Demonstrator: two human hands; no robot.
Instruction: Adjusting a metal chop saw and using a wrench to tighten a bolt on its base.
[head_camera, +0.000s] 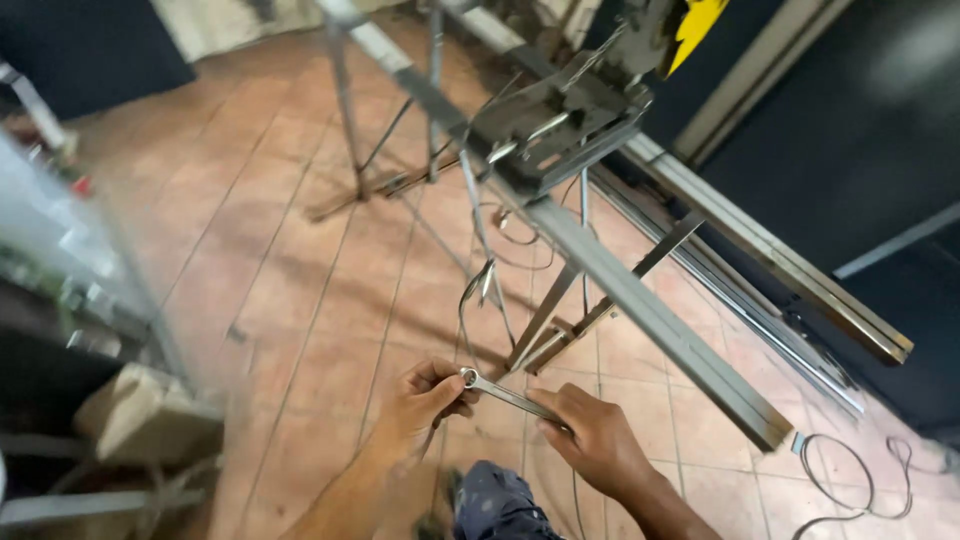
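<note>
From the head camera, we see our left hand (425, 395) and right hand (592, 437) together holding a slim steel spanner (505, 394) low over the terracotta tile floor (290, 280). The left fingers close around its ring end and the right fingers pinch the far shank, so both hands are shut on it. We judge it rigid, smooth, fairly light for one hand and hard to damage; the flat shank near the middle looks like the surest grip, since polished metal can slip. Just beyond it a long grey metal rail (640, 305) rests on a folding stand (560, 330), with a cable (850, 480) on the tiles. We can make out no container clearly; the blurred shelving (70, 250) at left hides its contents.
</note>
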